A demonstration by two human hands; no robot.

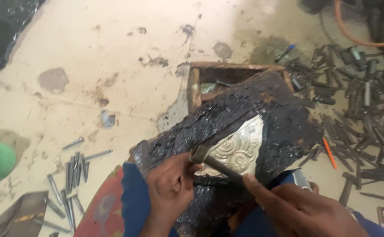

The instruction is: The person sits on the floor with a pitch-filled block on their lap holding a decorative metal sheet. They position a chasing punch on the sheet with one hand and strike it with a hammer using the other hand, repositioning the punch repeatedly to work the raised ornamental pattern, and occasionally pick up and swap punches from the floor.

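Embossed silver metal sheet with scroll relief (pixel 238 149), bedded in a black pitch-covered block (pixel 244 118), propped on the lap, upper end leaning on a wooden box frame (pixel 195 87). Pointed end aimed up-right, long axis running lower-left to upper-right. Dark steel hammer (pixel 214 163) across the sheet's lower edge, head at left, handle slanting down-right. Right hand (pixel 301 210) clamped round the handle. Left hand (pixel 170 186) nearer the head, fingers curled; whether pinching a punch, cannot tell. Scattered steel punches (pixel 354 87) on the pale floor (pixel 113 66) right and left.
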